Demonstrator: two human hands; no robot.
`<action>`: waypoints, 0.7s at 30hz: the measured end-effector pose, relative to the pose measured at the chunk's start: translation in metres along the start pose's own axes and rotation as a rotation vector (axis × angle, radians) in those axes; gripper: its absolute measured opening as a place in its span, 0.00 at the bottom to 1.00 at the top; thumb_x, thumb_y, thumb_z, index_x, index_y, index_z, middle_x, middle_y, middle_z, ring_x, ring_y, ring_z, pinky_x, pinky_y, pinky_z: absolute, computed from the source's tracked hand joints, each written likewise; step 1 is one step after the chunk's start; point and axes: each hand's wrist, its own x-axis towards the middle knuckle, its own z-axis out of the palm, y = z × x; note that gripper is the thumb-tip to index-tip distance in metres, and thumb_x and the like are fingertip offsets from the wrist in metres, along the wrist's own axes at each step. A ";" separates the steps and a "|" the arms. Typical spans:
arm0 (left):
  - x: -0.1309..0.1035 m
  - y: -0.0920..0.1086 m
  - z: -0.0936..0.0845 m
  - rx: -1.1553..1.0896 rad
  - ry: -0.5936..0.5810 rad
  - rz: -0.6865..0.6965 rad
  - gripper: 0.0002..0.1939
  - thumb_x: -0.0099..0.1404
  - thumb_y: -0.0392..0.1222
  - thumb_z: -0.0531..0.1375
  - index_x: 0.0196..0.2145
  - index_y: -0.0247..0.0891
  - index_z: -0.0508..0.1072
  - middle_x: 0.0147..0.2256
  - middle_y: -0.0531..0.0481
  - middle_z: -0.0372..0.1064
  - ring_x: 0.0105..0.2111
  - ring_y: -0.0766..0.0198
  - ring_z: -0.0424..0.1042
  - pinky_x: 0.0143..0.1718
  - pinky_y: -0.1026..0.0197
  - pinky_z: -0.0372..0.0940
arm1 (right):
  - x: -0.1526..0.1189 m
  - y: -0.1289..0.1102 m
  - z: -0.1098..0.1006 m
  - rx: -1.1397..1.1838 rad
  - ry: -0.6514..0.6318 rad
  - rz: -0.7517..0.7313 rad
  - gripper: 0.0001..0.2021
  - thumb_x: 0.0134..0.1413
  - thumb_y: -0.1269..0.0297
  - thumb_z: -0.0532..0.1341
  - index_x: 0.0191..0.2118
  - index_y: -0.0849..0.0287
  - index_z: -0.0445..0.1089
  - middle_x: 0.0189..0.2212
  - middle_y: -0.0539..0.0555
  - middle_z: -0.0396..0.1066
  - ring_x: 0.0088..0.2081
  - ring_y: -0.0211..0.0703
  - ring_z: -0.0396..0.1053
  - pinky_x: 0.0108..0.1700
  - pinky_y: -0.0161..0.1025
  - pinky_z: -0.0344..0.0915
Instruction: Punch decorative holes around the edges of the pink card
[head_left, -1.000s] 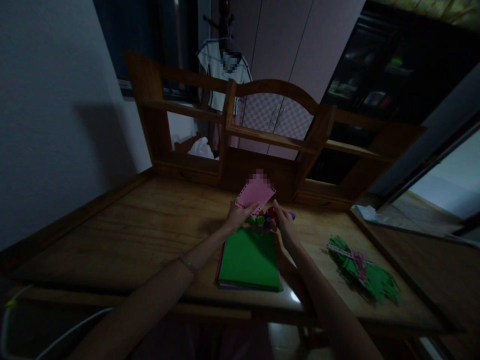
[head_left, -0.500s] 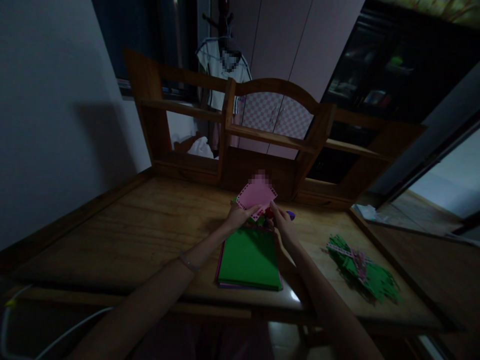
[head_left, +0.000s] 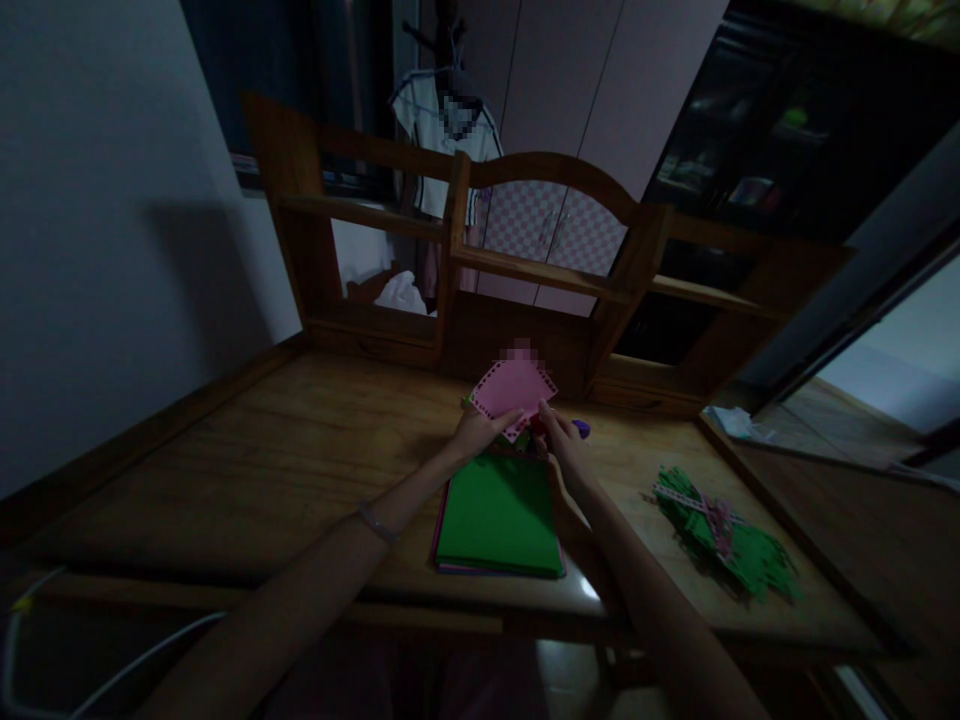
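Note:
In the head view, a sheet of pink paper [head_left: 514, 388] with dark holes or notches along its edges is held up above the desk. My left hand [head_left: 478, 430] pinches its lower left part, thumb on top. At the lower right edge of the sheet, my right hand [head_left: 556, 432] is closed around a small red tool [head_left: 537, 426], mostly hidden by the fingers, so its kind is unclear. Under my hands lies a stack of coloured paper with a green sheet [head_left: 499, 515] on top. A purple object [head_left: 581, 429] rests just beyond my right hand.
On the right of the wooden desk [head_left: 300, 470] is a pile of green fringed paper cuttings [head_left: 750, 560] with pink perforated strips [head_left: 716, 520] on it. A wooden shelf frame [head_left: 540, 270] rises along the far edge. A white cable [head_left: 150, 655] hangs at lower left.
The pink paper has shifted and turned very slightly in my hands. Both hands keep nearly the same place; the stack and the cuttings have not moved.

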 end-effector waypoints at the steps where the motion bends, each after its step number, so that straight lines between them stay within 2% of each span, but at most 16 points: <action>1: 0.000 0.000 0.000 0.000 -0.001 -0.005 0.26 0.53 0.46 0.65 0.49 0.34 0.70 0.46 0.42 0.72 0.47 0.58 0.70 0.54 0.54 0.60 | 0.000 0.001 0.000 0.000 -0.003 0.000 0.26 0.45 0.34 0.56 0.24 0.56 0.63 0.13 0.46 0.58 0.16 0.36 0.56 0.19 0.34 0.52; 10: -0.002 0.000 0.000 -0.036 -0.030 -0.059 0.26 0.56 0.44 0.63 0.51 0.34 0.68 0.44 0.44 0.74 0.50 0.58 0.68 0.57 0.54 0.58 | 0.002 0.002 0.000 0.001 0.017 0.005 0.25 0.44 0.36 0.58 0.25 0.57 0.64 0.15 0.46 0.59 0.16 0.35 0.56 0.19 0.33 0.52; 16: -0.003 -0.002 0.001 -0.036 -0.051 -0.096 0.26 0.56 0.45 0.64 0.51 0.33 0.68 0.43 0.43 0.74 0.48 0.57 0.69 0.55 0.52 0.60 | 0.003 0.002 0.000 -0.120 0.120 -0.056 0.24 0.46 0.40 0.59 0.25 0.59 0.67 0.20 0.48 0.64 0.21 0.36 0.60 0.23 0.33 0.54; 21: -0.003 -0.003 0.002 -0.022 -0.061 -0.083 0.27 0.54 0.44 0.64 0.51 0.34 0.68 0.44 0.42 0.73 0.47 0.56 0.70 0.53 0.52 0.62 | 0.002 0.002 -0.001 -0.161 0.168 -0.057 0.23 0.46 0.41 0.59 0.24 0.59 0.67 0.21 0.49 0.65 0.22 0.35 0.60 0.23 0.32 0.53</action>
